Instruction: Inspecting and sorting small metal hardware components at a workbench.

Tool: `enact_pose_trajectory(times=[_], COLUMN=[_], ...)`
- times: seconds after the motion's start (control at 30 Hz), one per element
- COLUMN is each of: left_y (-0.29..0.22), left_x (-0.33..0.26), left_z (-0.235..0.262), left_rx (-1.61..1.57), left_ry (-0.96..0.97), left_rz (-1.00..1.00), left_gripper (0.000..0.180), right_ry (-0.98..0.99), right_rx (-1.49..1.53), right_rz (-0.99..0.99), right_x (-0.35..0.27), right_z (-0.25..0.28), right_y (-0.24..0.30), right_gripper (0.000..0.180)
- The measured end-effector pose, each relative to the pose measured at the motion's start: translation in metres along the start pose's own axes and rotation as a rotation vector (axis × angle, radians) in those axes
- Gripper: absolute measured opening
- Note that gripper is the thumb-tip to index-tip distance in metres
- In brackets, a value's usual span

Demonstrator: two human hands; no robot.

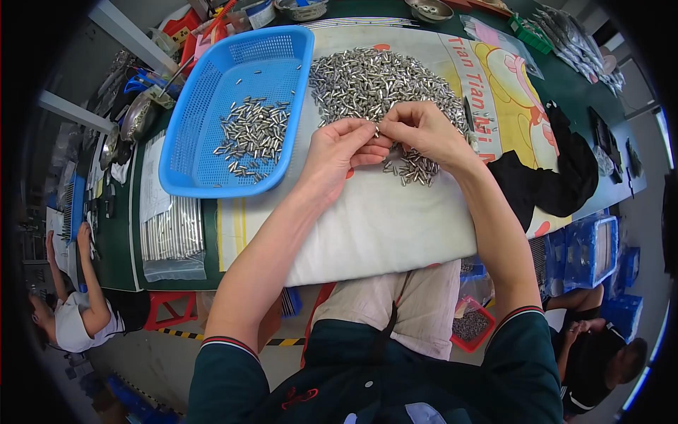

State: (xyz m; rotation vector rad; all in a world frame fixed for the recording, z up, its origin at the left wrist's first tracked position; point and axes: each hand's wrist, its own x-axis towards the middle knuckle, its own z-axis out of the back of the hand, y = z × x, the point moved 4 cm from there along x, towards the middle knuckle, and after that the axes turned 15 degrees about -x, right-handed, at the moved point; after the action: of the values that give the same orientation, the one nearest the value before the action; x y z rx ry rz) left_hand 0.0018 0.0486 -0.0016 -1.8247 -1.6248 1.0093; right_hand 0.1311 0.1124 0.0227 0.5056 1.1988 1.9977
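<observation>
Both hands meet at the near edge of a large heap of small silvery metal pins (378, 78) on a cloth. My left hand (340, 150) has its thumb and fingers pinched together around a small metal pin (376, 131). Thumb and forefinger of my right hand (424, 134) close on the same spot, at the pin's other side. Below the right hand lies a smaller pile of pins (413, 168). To the left stands a blue plastic basket (176, 159) with perforated walls, holding a loose spread of similar pins (258, 134).
A printed cloth (367, 240) covers the green table under the work. Plastic-bagged metal rods (171, 230) lie left, a black cloth (544, 177) right. Metal bowls (429, 10) stand at the back. A red bin (472, 326) is below on the floor; two other people sit at either side.
</observation>
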Motion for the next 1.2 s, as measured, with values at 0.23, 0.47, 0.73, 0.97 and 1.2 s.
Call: enact_pose_trajectory(times=[0.23, 0.47, 0.73, 0.97, 1.2], left_y=[0.002, 0.005, 0.005, 0.006, 0.007], left_x=[0.003, 0.003, 0.003, 0.004, 0.003], left_z=[0.011, 0.007, 0.008, 0.008, 0.009], left_rx=[-0.244, -0.258, -0.268, -0.286, -0.277], left_ry=[0.012, 0.082, 0.106, 0.111, 0.076], left_rz=[0.083, 0.130, 0.148, 0.135, 0.110], left_gripper=[0.017, 0.020, 0.022, 0.019, 0.019], right_ry=[-0.064, -0.029, -0.028, -0.066, -0.151], right_rx=[-0.010, 0.005, 0.000, -0.005, -0.100], right_rz=[0.121, 0.113, 0.115, 0.155, 0.247], right_x=[0.001, 0.000, 0.000, -0.001, -0.002], right_z=[0.000, 0.003, 0.003, 0.000, -0.002], right_y=[0.005, 0.007, 0.007, 0.007, 0.012], right_gripper=[0.013, 0.017, 0.018, 0.013, 0.013])
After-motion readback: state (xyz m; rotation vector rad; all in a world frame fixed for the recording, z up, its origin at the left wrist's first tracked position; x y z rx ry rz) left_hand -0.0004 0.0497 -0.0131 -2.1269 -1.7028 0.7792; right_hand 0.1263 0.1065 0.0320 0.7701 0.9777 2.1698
